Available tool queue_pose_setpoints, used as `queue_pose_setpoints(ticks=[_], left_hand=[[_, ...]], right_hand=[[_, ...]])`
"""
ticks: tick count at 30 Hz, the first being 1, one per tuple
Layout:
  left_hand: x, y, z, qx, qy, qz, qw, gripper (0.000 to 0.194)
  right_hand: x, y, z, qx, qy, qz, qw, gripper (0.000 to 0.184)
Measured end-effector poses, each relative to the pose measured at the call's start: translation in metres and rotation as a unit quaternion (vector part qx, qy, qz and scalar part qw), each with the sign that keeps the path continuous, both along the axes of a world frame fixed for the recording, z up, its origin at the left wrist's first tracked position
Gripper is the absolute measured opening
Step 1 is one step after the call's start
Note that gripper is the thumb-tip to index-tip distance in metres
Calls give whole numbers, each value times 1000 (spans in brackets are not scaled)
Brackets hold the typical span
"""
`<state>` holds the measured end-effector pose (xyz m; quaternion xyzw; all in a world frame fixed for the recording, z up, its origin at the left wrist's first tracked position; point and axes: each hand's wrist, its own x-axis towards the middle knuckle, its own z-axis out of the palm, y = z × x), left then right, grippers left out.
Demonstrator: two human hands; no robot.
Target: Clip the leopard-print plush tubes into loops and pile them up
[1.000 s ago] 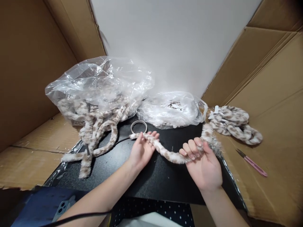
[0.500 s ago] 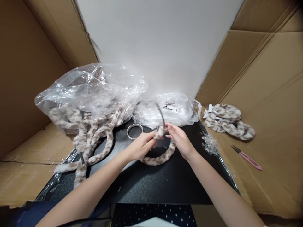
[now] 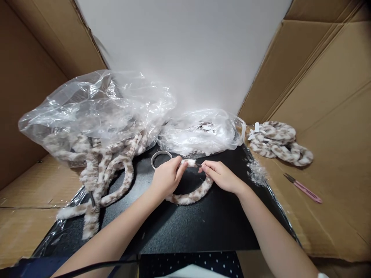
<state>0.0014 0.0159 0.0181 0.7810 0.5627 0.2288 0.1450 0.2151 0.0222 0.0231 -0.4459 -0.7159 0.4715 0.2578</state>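
A fluffy brown-and-white plush tube point(image 3: 193, 196) curves in a loop over the black tabletop. My left hand point(image 3: 168, 177) is closed around one end of it, and the pale tip pokes out past the fingers. Just to the right, my right hand point(image 3: 222, 175) pinches the short dark strip point(image 3: 198, 165) that comes out of that tip. The loop's other side passes under the right hand. Left of my left hand, a roll of tape point(image 3: 153, 159) lies on its side, partly covered by the fingers.
A large clear bag point(image 3: 98, 104) spills several plush tubes point(image 3: 94, 173) at left. A smaller bag point(image 3: 188, 133) stands behind my hands. At right are bundled plush tubes point(image 3: 281, 143), pink-handled thread snips point(image 3: 304, 189) and clear plastic scraps point(image 3: 257, 172). Cardboard walls point(image 3: 327, 77) flank the table.
The dark strip, which stuck up long above the hands, now shows only briefly between them. The plush end has turned level, and my hands have moved slightly apart. The view has shifted slightly.
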Motion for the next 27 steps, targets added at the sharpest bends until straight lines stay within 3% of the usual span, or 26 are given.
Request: queue_pose_setpoints(ticks=[3, 6, 9, 15, 27], left_hand=[[-3, 4, -2, -5, -32, -103, 994, 28], [-5, 6, -3, -53, 18, -160, 986, 31], [-4, 4, -3, -70, 82, -173, 979, 35], [-1, -2, -6, -65, 118, -204, 970, 33], [-1, -5, -17, -76, 154, -170, 970, 29]], right_hand=[[-3, -2, -1, 77, -58, -1, 995, 27], [-3, -2, -2, 90, -84, -7, 992, 26], [0, -1, -4, 81, -101, 7, 992, 25], [3, 1, -10, 78, -80, 63, 992, 22], [-12, -3, -26, 108, -71, 27, 991, 20]])
